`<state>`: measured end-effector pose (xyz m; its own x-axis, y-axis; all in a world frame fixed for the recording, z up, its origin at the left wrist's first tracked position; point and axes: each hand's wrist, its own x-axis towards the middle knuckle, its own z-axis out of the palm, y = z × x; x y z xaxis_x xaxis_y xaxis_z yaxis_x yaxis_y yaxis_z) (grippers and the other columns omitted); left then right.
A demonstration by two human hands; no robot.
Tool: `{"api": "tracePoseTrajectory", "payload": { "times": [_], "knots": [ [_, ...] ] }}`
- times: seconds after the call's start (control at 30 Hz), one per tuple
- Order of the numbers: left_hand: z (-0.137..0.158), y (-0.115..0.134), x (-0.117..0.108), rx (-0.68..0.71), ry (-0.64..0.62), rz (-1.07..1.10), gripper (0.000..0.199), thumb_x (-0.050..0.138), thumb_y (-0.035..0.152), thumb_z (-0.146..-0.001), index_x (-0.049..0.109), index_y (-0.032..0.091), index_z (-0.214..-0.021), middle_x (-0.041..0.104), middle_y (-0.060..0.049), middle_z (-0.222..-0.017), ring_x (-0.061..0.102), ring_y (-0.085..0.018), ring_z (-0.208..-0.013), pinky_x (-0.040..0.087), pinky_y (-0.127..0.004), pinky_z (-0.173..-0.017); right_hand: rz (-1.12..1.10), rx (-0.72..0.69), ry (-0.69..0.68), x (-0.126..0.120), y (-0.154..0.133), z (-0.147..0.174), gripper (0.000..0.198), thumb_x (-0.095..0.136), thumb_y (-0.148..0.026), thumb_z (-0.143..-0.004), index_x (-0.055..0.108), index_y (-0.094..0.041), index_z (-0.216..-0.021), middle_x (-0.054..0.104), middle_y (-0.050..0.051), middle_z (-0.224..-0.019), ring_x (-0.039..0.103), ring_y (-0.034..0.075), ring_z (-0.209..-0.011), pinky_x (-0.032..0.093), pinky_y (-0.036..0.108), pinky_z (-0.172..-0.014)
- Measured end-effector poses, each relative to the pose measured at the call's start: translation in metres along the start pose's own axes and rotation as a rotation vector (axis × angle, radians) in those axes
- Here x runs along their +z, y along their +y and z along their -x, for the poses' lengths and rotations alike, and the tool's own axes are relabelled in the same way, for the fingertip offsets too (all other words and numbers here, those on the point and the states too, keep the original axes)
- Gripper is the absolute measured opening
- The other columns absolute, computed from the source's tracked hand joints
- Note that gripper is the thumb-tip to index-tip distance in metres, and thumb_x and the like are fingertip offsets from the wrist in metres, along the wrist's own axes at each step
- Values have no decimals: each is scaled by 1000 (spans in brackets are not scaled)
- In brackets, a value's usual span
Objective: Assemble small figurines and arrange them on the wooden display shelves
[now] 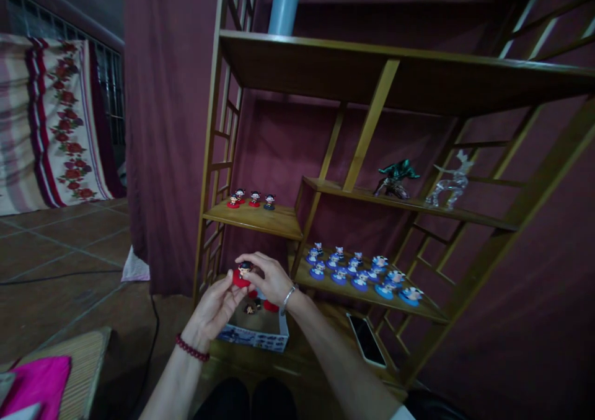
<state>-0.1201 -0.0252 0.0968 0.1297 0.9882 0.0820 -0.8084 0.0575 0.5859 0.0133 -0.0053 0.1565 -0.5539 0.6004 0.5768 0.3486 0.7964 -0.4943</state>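
Between both hands I hold a small figurine (242, 274) with black hair and a red base. My left hand (217, 302) pinches the red base from the left and below. From the right, the fingers of my right hand (269, 277) close on the figurine's head and side. Right below my hands stands an open cardboard box (255, 338) with a printed side. Inside it lie a figurine (251, 309) and red pieces (270, 306), partly covered by my hands. Several similar figurines (255, 198) stand upright on the small left shelf (274, 222) above.
Several blue and purple figurines (360, 280) stand in rows on the lower right shelf (434, 311). A green dark figure (398, 177) and a clear deer ornament (450, 183) occupy the shelf above. A white-framed phone or tablet (366, 339) lies low on the right. Wooden uprights (372, 126) divide the shelving.
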Motion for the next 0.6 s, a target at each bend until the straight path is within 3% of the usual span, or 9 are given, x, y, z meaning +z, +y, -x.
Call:
{"api": "tracePoseTrajectory", "payload": {
  "times": [0.27, 0.6],
  "knots": [
    [-2, 11, -2, -4, -11, -29, 18, 52, 17, -78, 63, 5, -84, 65, -14, -88, 63, -17, -76, 52, -23, -69, 46, -83, -43, -3, -5, -15, 24, 51, -20, -78, 58, -25, -101, 56, 0, -83, 53, 11, -70, 44, 22, -66],
    [-12, 8, 9, 32, -10, -8, 12, 55, 15, -76, 64, 8, -78, 66, -10, -81, 62, -13, -72, 51, -22, -68, 75, -80, -50, -13, -1, -19, 26, 48, -19, -79, 56, -25, -103, 55, 1, -87, 53, 9, -64, 45, 21, -64]
  ]
}}
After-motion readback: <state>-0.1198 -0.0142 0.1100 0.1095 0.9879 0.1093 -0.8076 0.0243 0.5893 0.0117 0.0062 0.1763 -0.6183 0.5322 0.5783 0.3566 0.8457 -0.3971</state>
